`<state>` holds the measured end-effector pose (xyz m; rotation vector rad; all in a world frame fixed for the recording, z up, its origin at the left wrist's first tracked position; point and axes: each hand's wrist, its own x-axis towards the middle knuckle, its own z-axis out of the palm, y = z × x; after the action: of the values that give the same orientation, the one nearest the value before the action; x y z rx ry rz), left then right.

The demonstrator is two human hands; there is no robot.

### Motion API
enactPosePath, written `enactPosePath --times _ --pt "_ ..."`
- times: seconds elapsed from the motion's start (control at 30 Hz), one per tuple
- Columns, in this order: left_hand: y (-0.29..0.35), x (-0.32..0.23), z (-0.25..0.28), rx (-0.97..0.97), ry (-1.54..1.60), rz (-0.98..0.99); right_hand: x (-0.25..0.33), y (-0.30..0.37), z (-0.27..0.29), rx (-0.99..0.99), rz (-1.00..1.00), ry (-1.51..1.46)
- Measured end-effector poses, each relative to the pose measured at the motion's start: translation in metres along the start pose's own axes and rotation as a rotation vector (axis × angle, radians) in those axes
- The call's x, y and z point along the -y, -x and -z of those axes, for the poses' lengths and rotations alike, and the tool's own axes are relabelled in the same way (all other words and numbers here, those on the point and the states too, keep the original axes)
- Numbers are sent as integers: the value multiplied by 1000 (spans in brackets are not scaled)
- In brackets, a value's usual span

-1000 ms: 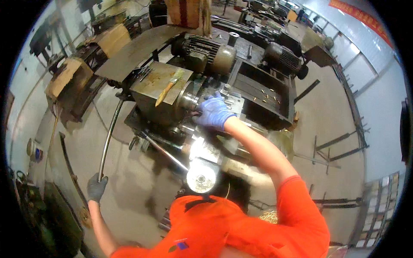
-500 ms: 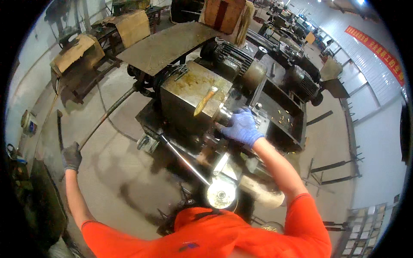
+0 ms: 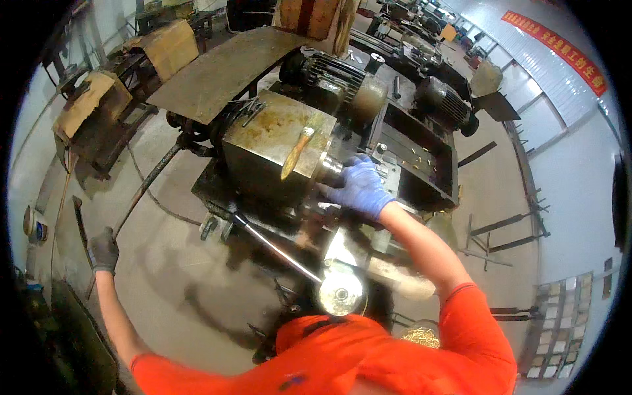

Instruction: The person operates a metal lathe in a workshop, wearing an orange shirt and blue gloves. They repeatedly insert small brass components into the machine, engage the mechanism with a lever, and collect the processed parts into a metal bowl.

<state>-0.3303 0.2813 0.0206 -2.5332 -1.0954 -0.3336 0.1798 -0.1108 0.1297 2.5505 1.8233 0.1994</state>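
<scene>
Blue-gloved right hand (image 3: 359, 189) at lathe chuck (image 3: 327, 169)

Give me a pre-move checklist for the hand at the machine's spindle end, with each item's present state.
1. Right hand gloved: ok, blue glove on.
2. Right hand at the spindle end of the machine head: ok, fingers against it.
3. Left hand away from the machine: ok, out at the side, dark glove on.
4. Spindle stopped: cannot tell.
5. Wooden-handled tool lying loose on the head, close to the hand: not ok.
6. Long metal lever free of both hands: ok.
</scene>
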Motion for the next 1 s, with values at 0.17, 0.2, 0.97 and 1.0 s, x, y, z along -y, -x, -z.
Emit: enactPosePath --times 0.17,0.2,0.97,1.0 --pt "-15 -34 27 121 -55 37 5 11 15 112 -59 58" --pt "-10 -35 23 87 37 94 8 13 20 162 -87 85" --pt "-45 -255 -77 397 310 -37 -122 390 -7 -177 -1134 -280" --pt "-43 -252 -76 410 336 -95 -134 399 -14 -230 -1183 -323"
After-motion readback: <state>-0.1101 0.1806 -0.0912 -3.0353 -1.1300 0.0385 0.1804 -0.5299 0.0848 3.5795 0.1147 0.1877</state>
